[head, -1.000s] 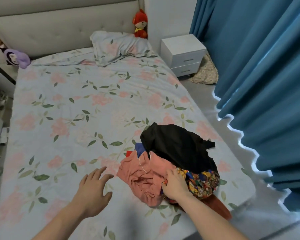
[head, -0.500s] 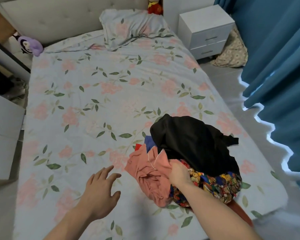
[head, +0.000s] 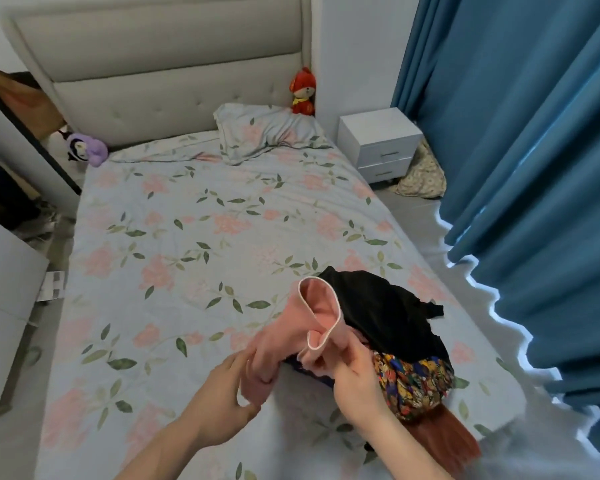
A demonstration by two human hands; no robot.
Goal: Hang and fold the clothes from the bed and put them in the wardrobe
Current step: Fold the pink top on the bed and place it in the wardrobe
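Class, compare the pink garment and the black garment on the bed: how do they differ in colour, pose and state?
The pink garment is light with pale edging; the black garment is dark and plain. The pink one is lifted, gripped by the left hand and right hand; the black one lies untouched atop the pile. Both are crumpled, unfolded clothes.

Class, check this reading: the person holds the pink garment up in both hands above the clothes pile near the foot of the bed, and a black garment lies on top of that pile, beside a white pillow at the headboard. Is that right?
One detail is wrong. The pillow is not white: the head view shows it pale blue with a pink floral print, matching the bed sheet. The rest stands: left hand and right hand hold the pink garment up, and the black garment tops the pile.
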